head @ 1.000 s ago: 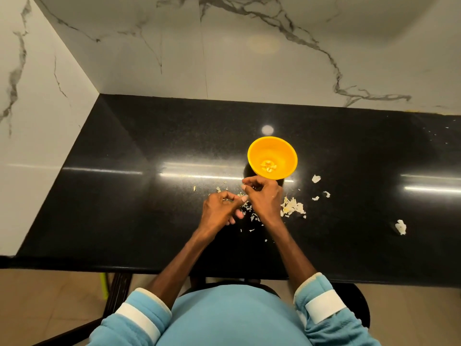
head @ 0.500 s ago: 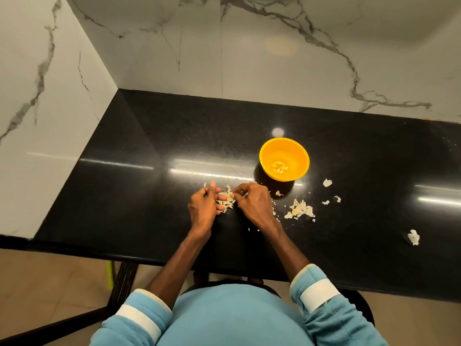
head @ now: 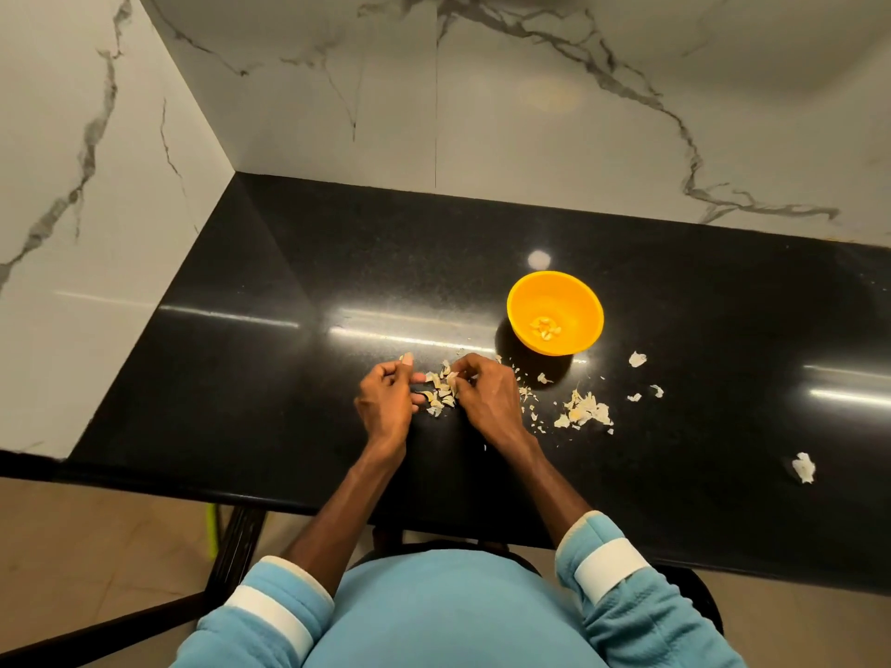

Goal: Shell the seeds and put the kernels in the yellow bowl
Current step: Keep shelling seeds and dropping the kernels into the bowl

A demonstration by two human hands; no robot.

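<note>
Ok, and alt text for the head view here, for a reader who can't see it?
A person's left hand and right hand, fingers curled, work at a small pile of seeds on a black countertop. A yellow bowl holding a few kernels stands beyond the right hand, shell scraps scattered to the right.

Bright yellow bowl [head: 581,301] with pale cream kernels [head: 546,327] inside. Off-white seeds [head: 441,392] and shell scraps [head: 584,413] on a glossy black, finely speckled worktop [head: 337,262]. White marble walls [head: 530,113] veined in grey; light blue sleeves [head: 627,614] with white bands.
</note>
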